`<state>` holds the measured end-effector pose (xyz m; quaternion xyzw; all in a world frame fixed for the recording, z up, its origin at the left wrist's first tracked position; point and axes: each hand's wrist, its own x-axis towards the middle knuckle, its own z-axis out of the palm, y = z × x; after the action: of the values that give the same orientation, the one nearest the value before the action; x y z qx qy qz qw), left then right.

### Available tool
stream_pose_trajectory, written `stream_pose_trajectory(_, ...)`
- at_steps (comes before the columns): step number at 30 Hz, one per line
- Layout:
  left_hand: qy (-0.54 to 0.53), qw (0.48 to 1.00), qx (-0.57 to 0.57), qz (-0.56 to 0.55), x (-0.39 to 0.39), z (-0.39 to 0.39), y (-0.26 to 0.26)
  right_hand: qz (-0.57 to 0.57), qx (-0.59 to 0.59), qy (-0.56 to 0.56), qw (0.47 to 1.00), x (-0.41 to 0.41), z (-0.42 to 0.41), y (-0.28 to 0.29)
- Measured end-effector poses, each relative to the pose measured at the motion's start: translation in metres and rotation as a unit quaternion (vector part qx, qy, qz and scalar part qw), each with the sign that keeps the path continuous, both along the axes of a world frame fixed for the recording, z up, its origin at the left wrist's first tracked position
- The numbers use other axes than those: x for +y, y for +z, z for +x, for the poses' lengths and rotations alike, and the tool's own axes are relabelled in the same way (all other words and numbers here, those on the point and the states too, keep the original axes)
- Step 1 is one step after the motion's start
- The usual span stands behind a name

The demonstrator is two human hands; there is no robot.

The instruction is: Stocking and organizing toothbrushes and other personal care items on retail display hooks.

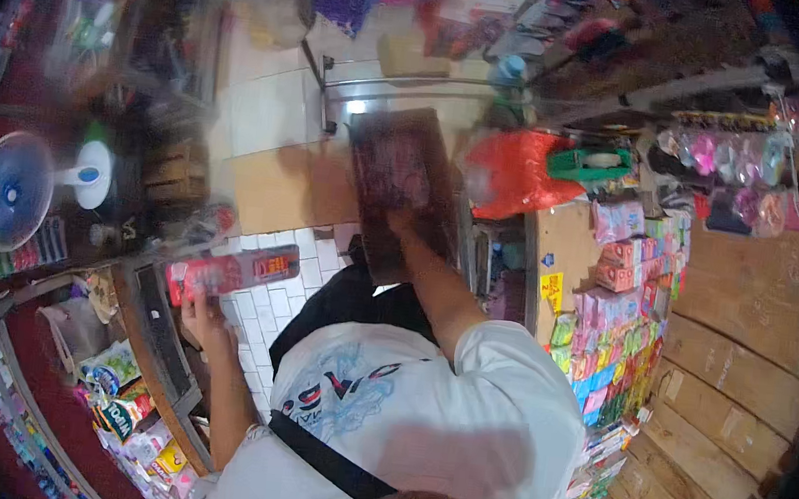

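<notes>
On the left side of the head view, my left hand (201,316) grips a red and pink package (240,271), held out over white floor tiles (275,302). The package is long and flat and bears a printed patch near its far end. My right hand (400,220) reaches forward and lies over a dark brown, board-like surface (397,169). Blur hides its fingers, so whether it holds anything cannot be told. A red plastic bag (521,171) lies to the right of that surface, with a green tray (589,164) beside it.
A blue fan (15,191) stands at the left. Packed goods (135,404) fill a wooden-edged shelf at lower left. Stacked small packets (612,345) line the right side, next to cardboard boxes (723,371). A metal rail (402,83) crosses ahead.
</notes>
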<state>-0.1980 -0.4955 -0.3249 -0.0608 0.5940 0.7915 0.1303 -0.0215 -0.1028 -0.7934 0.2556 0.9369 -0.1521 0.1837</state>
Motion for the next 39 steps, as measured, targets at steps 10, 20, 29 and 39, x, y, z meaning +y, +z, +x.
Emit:
stream_pose_trajectory(10, 0.123, 0.973, -0.150, 0.126, -0.041, 0.011, 0.017, -0.096, 0.157, -0.165, 0.969, -0.066, -0.071, 0.007)
stream_pose_trajectory(20, -0.085, 0.954, -0.235, 0.165, 0.053, -0.003, 0.000, -0.162, 0.265, -0.418, 0.854, -0.043, -0.034, 0.172)
stream_pose_trajectory(29, -0.220, 0.951, -0.174, 0.131, 0.147, -0.028, -0.001, -0.326, 0.515, -0.402, 0.683, 0.012, 0.053, 0.375)
stream_pose_trajectory(39, -0.436, 0.890, -0.101, 0.081, 0.300, 0.089, 0.082, -0.502, 0.733, -0.374, 0.264, 0.075, 0.154, 0.542)
